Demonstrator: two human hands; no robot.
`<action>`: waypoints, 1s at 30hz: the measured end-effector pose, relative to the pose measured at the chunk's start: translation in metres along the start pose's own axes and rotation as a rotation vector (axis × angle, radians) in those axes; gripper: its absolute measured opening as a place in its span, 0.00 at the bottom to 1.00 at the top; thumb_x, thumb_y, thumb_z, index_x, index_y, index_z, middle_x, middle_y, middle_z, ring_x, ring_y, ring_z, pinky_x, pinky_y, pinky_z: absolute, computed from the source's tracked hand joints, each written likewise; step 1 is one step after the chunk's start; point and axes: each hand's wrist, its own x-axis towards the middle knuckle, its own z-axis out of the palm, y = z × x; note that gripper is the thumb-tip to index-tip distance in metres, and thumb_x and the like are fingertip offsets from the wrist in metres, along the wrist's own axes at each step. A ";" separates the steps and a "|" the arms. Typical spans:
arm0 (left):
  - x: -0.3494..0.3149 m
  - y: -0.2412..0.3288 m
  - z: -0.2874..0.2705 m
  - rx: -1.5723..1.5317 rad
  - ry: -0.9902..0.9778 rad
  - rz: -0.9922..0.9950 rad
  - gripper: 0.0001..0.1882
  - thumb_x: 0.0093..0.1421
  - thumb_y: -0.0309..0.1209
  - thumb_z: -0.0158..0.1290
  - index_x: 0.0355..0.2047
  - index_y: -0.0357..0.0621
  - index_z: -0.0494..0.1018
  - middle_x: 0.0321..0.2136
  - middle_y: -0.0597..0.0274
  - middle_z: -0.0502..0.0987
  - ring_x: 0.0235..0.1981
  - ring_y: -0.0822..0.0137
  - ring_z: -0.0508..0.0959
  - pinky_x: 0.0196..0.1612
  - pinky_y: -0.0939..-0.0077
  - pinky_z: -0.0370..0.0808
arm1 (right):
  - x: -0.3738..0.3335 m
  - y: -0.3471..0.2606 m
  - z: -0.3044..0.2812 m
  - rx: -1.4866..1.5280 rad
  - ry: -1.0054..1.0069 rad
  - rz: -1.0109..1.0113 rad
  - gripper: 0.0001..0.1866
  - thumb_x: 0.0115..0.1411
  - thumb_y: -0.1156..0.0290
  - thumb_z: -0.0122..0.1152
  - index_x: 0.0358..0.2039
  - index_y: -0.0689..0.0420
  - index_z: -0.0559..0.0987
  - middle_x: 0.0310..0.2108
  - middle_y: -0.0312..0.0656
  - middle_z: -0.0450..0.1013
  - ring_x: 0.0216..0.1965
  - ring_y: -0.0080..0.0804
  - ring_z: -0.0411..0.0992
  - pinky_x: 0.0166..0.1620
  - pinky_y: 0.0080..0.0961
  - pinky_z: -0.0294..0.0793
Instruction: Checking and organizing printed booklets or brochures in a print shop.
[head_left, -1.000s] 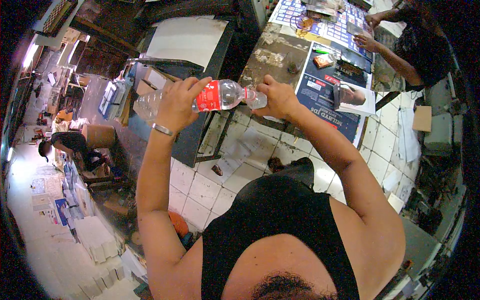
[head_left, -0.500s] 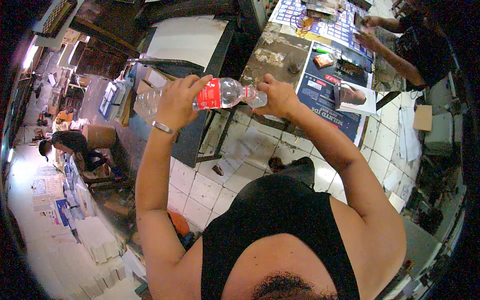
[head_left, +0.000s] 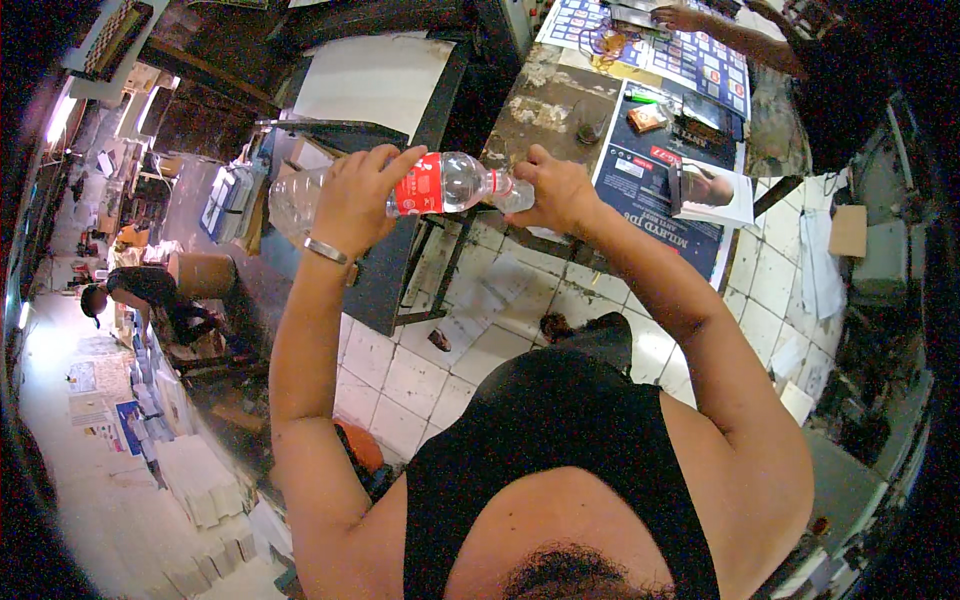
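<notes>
A large clear plastic bottle with a red label (head_left: 420, 186) is tipped on its side, its neck pointing right. My left hand (head_left: 362, 195) is closed around the bottle's body from above. At the bottle's mouth is a small clear cup-like vessel (head_left: 516, 196); the neck seems to reach into it. My right hand (head_left: 557, 190) grips this vessel, its fingers bent over the far side. I cannot tell whether liquid is running between the two. Both hands are held up between a dark bench on the left and a worn table on the right.
On the worn table (head_left: 545, 115) stand a drinking glass (head_left: 590, 125), an orange pack (head_left: 647, 118) and a printed dark-blue sheet (head_left: 640, 215). A co-worker's hand (head_left: 682, 18) is over its far end. Another person (head_left: 150, 295) bends at far left. Stacked paper (head_left: 200, 480) lies lower left.
My hands and the bottle stay almost where they were. The co-worker's arms at the upper right have moved toward the far end of the table. The person at far left has shifted slightly.
</notes>
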 end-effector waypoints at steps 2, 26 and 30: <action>0.000 0.000 -0.001 0.014 0.013 0.009 0.47 0.39 0.23 0.68 0.63 0.62 0.66 0.49 0.62 0.74 0.48 0.56 0.76 0.51 0.58 0.73 | 0.000 -0.001 -0.002 0.008 -0.013 0.008 0.35 0.44 0.40 0.72 0.44 0.53 0.77 0.43 0.44 0.68 0.42 0.49 0.75 0.41 0.45 0.77; 0.018 0.002 -0.011 0.124 0.024 0.066 0.44 0.41 0.21 0.65 0.61 0.61 0.68 0.47 0.63 0.75 0.47 0.58 0.76 0.52 0.61 0.72 | 0.005 0.000 -0.011 -0.013 -0.089 0.073 0.36 0.45 0.39 0.72 0.48 0.51 0.78 0.49 0.44 0.68 0.45 0.50 0.77 0.46 0.45 0.78; 0.021 -0.001 -0.011 0.184 -0.029 0.079 0.47 0.40 0.27 0.69 0.63 0.62 0.66 0.50 0.61 0.74 0.49 0.55 0.75 0.51 0.58 0.72 | 0.006 0.000 -0.009 -0.009 -0.067 0.082 0.35 0.44 0.40 0.72 0.46 0.51 0.78 0.48 0.45 0.68 0.45 0.50 0.77 0.46 0.45 0.78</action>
